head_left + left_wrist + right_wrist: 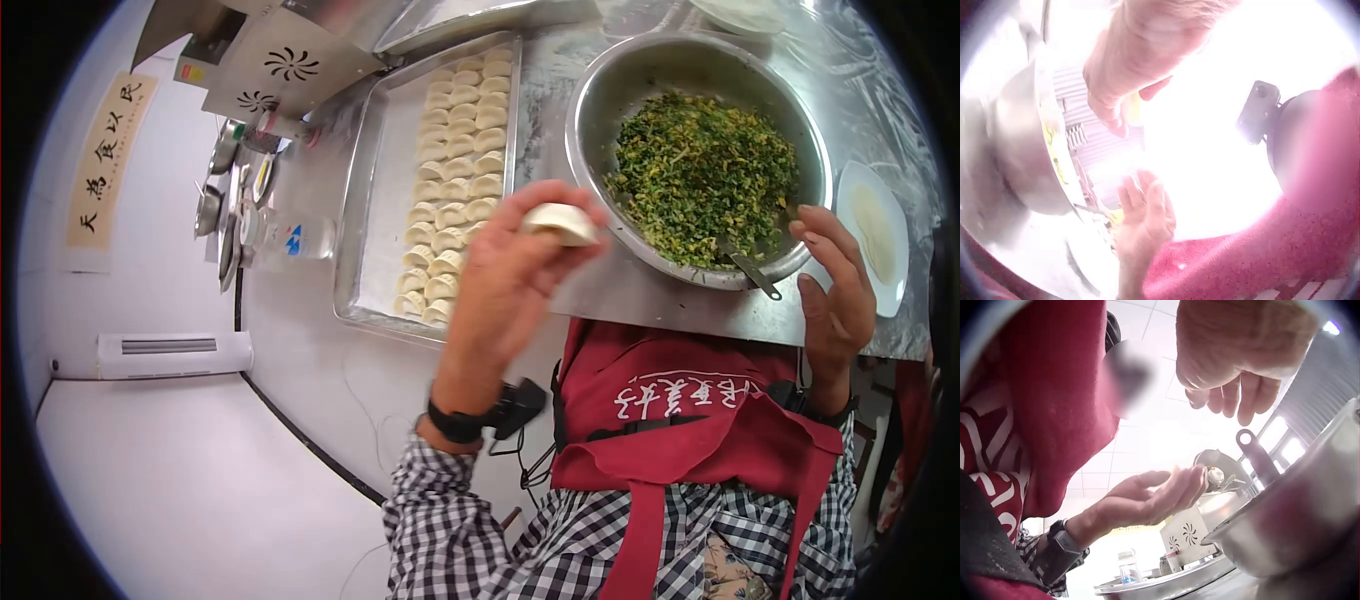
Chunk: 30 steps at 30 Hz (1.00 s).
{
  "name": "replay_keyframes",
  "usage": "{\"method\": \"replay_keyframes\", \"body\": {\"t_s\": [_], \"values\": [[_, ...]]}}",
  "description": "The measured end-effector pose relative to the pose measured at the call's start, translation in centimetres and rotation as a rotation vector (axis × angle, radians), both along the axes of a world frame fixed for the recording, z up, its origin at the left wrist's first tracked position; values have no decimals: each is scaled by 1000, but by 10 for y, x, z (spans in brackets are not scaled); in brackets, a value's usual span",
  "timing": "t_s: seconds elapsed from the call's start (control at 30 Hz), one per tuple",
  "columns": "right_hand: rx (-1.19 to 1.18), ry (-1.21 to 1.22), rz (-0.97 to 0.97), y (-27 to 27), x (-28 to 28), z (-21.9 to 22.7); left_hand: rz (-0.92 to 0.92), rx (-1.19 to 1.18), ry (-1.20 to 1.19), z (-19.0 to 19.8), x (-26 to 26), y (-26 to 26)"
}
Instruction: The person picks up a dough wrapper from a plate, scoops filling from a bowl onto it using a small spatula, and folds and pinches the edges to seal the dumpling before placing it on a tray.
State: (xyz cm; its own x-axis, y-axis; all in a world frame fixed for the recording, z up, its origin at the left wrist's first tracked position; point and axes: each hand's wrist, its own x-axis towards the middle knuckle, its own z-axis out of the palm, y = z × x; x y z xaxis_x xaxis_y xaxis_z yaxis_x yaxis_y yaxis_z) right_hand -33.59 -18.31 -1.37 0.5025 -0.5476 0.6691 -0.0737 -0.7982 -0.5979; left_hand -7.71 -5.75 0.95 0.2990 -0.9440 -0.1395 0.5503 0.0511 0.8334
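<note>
We pinch one dumpling (560, 224) between the thumb and fingers of our left hand (520, 265). Left of that grip, a tray (390, 170) carries rows of dumplings (461, 127); right of it, a bowl (600, 100) holds chopped green filling (705, 180). Our right hand (838, 275), its fingers loose, is beside the bowl.

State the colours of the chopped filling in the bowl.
The filling is green flecked with yellow, clearest in the head view.

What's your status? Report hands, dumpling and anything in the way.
Left hand holding dumpling. Right hand empty, beside steel bowl. Dumpling folded, off the tray. Possible snag: metal handle jutting over bowl rim near right hand.
</note>
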Motion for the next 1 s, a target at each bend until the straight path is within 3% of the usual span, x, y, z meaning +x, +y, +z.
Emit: {"method": "replay_keyframes", "body": {"t_s": [0.23, 0.3, 0.33, 0.4, 0.47, 0.53, 0.57, 0.63, 0.73, 0.87, 1.0], "values": [[-17, 94, -95, -5, -20, -4, 314, 189, -442, -17, 156, 31], [-2, 113, -109, -7, -27, -11, 438, 465, -822, -24, 189, 44], [7, 117, -101, -7, -31, -15, 440, 478, -820, -25, 197, 53], [45, 98, -132, -9, -35, -20, 371, 688, -968, -28, 210, 68], [62, 95, -127, -10, -36, -24, 348, 736, -989, -38, 222, 89], [82, 85, -130, -10, -37, -27, 178, 898, -1142, -51, 236, 112], [108, 70, -130, -9, -37, -29, 178, 907, -1136, -58, 240, 123], [97, 74, -126, -10, -37, -29, 6, 947, -1249, -63, 240, 138], [108, 63, -119, -10, -34, -28, 5, 949, -1128, -67, 234, 149], [145, 45, -62, -11, -32, -29, 6, 950, -1145, -68, 227, 156], [150, 62, -72, -11, -33, -30, 16, 896, -1329, -76, 227, 160]]}}
